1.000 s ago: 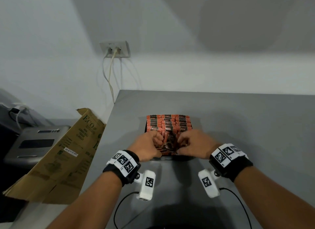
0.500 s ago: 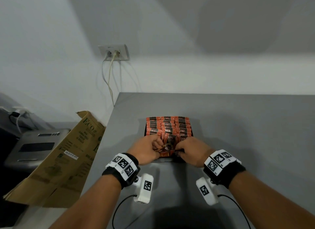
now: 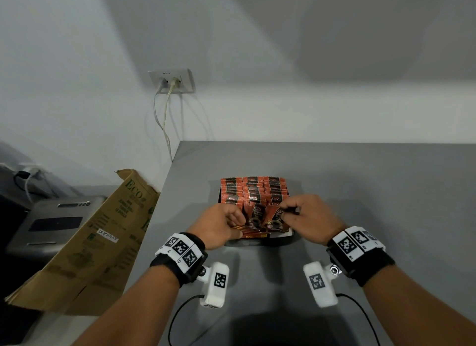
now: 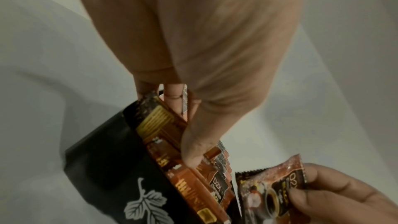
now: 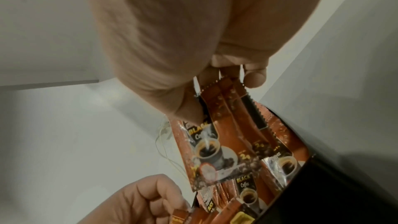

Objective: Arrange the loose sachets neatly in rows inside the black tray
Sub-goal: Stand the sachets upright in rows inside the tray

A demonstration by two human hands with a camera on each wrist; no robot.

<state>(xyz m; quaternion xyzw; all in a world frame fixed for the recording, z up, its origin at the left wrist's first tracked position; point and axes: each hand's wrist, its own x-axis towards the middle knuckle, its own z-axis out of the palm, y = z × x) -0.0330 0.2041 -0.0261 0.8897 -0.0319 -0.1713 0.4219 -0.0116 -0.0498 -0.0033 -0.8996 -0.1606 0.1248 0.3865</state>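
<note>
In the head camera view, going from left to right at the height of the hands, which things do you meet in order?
Grey machine → cardboard box → left hand → sachet pinched by the right hand → bare grey table.

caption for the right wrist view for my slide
Right hand pinching a black coffee sachet above the black tray, left hand nearby.
</note>
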